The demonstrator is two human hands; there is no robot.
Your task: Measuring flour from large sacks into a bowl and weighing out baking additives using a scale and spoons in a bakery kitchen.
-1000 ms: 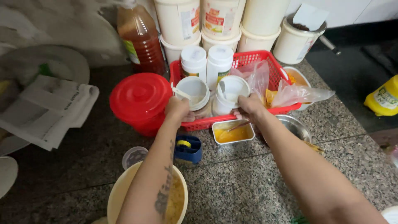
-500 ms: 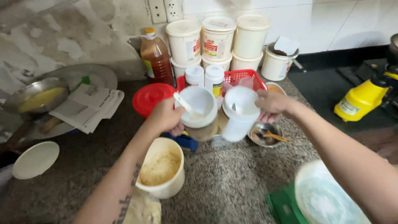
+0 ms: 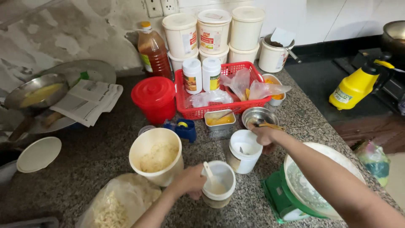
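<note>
Granite counter (image 3: 105,169) carries 2 white open jars near its front edge. The left hand (image 3: 189,180) pinches a white spoon (image 3: 209,173) inside the nearer jar (image 3: 218,183). The right hand (image 3: 265,136) grips the rim of the second jar (image 3: 244,150), fingers curled, perhaps with the thumb inside.
</note>
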